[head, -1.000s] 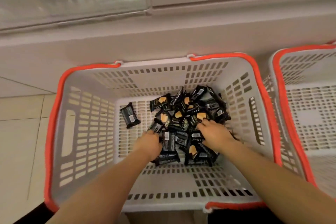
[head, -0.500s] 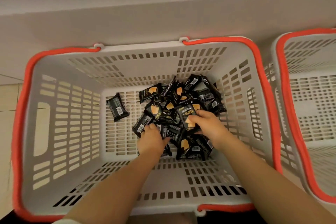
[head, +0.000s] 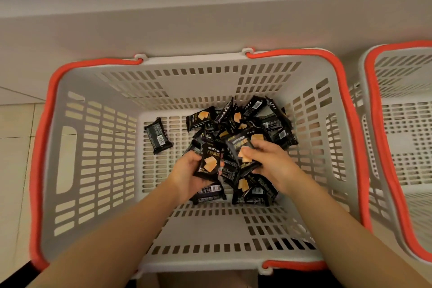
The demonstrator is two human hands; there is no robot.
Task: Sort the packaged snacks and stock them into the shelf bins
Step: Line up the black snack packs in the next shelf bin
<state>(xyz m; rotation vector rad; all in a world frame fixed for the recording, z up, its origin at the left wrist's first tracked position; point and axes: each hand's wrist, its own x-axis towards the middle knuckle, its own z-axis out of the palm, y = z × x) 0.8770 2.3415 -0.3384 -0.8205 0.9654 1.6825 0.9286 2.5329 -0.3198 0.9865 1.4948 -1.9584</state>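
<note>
Snack packs (head: 236, 145) lie heaped right under both hands in the basket (head: 98, 147). Left hand (head: 187, 170) holds one pack upright; right hand (head: 268, 159) holds another, tilted.

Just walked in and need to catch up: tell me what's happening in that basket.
A person is reaching both bare hands into a grey slotted plastic basket with an orange rim. The left hand holds one black snack packet printed with an orange cake; the right hand holds another black packet. A pile of the same black packets remains on the basket floor, and one lone packet lies apart to the left. A second, similar basket sits to the right.
</note>
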